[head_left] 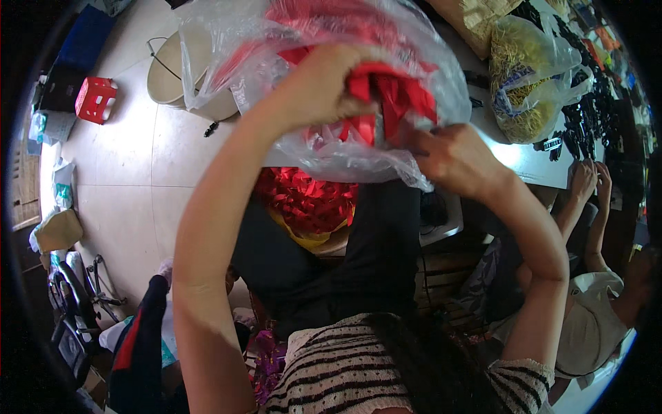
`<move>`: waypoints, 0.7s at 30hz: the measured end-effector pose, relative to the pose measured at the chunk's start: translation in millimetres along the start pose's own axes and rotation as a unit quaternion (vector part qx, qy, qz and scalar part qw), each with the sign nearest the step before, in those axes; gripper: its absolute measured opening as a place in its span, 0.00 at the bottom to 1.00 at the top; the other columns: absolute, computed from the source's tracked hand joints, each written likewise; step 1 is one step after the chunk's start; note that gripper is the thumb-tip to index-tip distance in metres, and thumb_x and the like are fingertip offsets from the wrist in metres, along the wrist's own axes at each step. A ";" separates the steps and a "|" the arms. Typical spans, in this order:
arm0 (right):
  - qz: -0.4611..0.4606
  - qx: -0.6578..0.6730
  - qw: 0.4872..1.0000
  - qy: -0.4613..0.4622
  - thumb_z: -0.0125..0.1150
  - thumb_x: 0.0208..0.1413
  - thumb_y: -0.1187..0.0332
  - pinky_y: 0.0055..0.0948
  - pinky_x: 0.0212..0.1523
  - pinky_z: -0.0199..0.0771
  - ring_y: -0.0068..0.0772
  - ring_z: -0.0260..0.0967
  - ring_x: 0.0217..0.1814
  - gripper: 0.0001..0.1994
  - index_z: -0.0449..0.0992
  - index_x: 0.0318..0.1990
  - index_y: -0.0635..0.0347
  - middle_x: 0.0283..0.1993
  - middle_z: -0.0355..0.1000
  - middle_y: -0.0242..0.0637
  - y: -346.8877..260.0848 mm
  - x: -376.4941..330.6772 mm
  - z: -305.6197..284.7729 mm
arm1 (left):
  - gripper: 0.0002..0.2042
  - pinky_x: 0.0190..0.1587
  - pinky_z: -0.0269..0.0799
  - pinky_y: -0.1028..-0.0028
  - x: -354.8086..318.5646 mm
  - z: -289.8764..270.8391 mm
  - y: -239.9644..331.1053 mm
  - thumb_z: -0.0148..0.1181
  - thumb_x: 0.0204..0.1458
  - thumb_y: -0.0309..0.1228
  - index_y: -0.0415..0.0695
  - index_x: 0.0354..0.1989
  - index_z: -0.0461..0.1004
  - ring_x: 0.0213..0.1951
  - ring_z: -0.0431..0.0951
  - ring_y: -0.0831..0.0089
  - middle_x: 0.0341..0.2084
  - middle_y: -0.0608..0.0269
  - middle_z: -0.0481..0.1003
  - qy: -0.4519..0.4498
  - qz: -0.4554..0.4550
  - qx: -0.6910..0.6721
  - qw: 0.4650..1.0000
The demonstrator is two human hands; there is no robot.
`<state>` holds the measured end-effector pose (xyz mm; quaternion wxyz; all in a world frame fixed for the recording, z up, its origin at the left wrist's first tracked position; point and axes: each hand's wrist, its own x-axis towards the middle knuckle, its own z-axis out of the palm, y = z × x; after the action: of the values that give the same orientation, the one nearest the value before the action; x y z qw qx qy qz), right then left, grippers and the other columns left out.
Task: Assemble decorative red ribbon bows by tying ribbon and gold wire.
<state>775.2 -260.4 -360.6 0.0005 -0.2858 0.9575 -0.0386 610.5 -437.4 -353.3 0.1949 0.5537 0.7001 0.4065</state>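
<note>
Floor (124, 159) takes up the left side, pale tiles. White tabletop (534, 165) on the right, its left part hidden by the clear bag. Clear bag (358, 160) is up front above the lap, mouth toward the person, red strips (407, 100) inside and at the mouth; crumpled film blurs part of the contents. Co-worker (586, 338) sits at right by the tabletop, both hands at its edge, well apart from the person's own.

Bucket (169, 69), beige with a thin handle, is on the floor left of the clear bag; loose film hangs across part of it. Straw bag (517, 110) is on the tabletop, right of the clear bag, paper sack (476, 24) just behind it. Red pile (307, 200), loose cut bits, is below the clear bag between the thighs, yellow edge showing under it; film covers its far side.

Left hand (339, 86) is at the bag mouth, thumb and fingers clamped on red strips. Right hand (458, 157) is at the mouth's right side, fingers bent; fingertips blurred, can't tell whether clamped on film or strips. Red crate (96, 99) on the floor, far left. Black clips (589, 131), many, scattered right of the straw bag.
</note>
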 end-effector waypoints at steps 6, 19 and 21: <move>0.134 -0.349 0.924 -0.075 0.53 0.40 0.69 0.25 0.35 0.58 0.28 0.61 0.37 0.06 0.73 0.28 0.55 0.34 0.64 0.31 59.6 14.3 0.0 | 0.25 0.36 0.71 0.70 -2.6 -11.3 7.7 0.60 0.37 0.19 0.51 0.48 0.68 0.30 0.76 0.66 0.29 0.58 0.73 -0.037 -0.032 -0.040 0.998; 0.212 -0.026 0.960 0.179 0.49 0.34 0.83 0.38 0.51 0.63 0.45 0.61 0.52 0.22 0.72 0.43 0.60 0.50 0.65 0.43 3.3 -9.3 -68.7 | 0.39 0.33 0.68 0.59 -34.6 1.0 31.3 0.62 0.38 0.26 0.59 0.61 0.49 0.30 0.74 0.53 0.27 0.51 0.74 -0.104 -0.152 0.246 0.952; 0.183 -0.017 0.963 0.199 0.49 0.33 0.83 0.38 0.49 0.64 0.48 0.65 0.47 0.21 0.72 0.41 0.61 0.45 0.68 0.44 -8.1 -13.2 -64.6 | 0.37 0.37 0.69 0.62 -55.9 0.2 32.1 0.64 0.39 0.30 0.57 0.60 0.53 0.34 0.73 0.51 0.35 0.49 0.73 0.019 -0.131 0.148 0.980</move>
<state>789.1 -255.2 -295.9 -0.1880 -0.0924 0.9747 -0.0776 647.8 -487.8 -338.1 0.1488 0.4720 0.8228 0.2794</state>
